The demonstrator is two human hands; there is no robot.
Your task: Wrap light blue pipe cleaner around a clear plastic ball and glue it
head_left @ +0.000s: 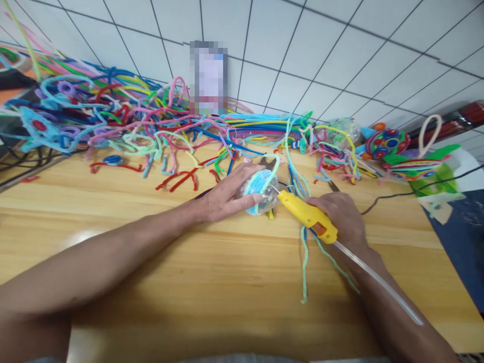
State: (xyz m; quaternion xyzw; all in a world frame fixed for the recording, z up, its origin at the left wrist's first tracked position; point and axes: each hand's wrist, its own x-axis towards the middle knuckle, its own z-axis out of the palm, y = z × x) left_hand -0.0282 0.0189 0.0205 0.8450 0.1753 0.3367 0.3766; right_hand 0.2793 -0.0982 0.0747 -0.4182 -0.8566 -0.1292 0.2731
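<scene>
As left hand [230,194] grips clear ball [261,187] | right hand [345,214] clasps yellow glue gun [307,214], nozzle [275,190] pointing ten o'clock toward it

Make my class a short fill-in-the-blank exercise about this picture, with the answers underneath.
1. The glue gun in the right hand is mainly ____.
2. The left hand holds a clear rounded piece bearing mint green and light ____ fuzzy strips.
3. The gun's nozzle points toward the person's ____ hand.
4. Between its dark lines, the wall is ____.

Missing words: yellow; blue; left; white.
</scene>
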